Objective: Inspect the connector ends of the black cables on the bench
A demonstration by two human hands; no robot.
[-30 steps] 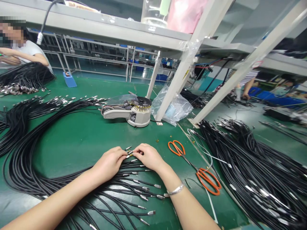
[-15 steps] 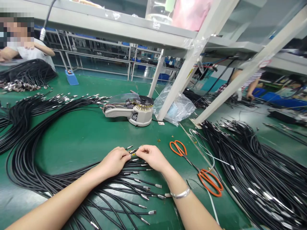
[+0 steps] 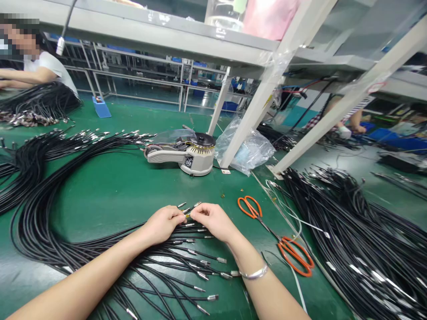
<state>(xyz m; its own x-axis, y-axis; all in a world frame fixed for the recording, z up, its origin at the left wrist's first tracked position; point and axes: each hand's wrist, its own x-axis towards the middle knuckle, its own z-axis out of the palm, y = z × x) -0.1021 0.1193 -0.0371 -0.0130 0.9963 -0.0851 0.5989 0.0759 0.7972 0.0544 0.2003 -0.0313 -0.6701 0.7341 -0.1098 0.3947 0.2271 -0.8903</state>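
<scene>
Thumb and fingers of my left hand (image 3: 166,225) are closed on a thin black cable near its end. Facing it, my right hand (image 3: 212,221) pinches the tip of the same cable, and a bit of yellow tape (image 3: 188,215) shows in the small gap between the fingertips. Below both hands, a fan of black cables (image 3: 156,275) with silver metal connectors spreads over the green table; the bundle curves away to the left. My fingers hide most of the held cable end.
A tape dispenser (image 3: 196,160) stands beyond my hands. Two orange-handled scissors (image 3: 295,256) lie to the right, beside a large heap of black cables (image 3: 336,240). White shelf posts (image 3: 247,120) rise behind. A co-worker (image 3: 50,66) sits at the far left.
My right hand's fingers have shifted slightly at the cable tip, while my left hand keeps its hold. The co-worker at the left has lowered the arms.
</scene>
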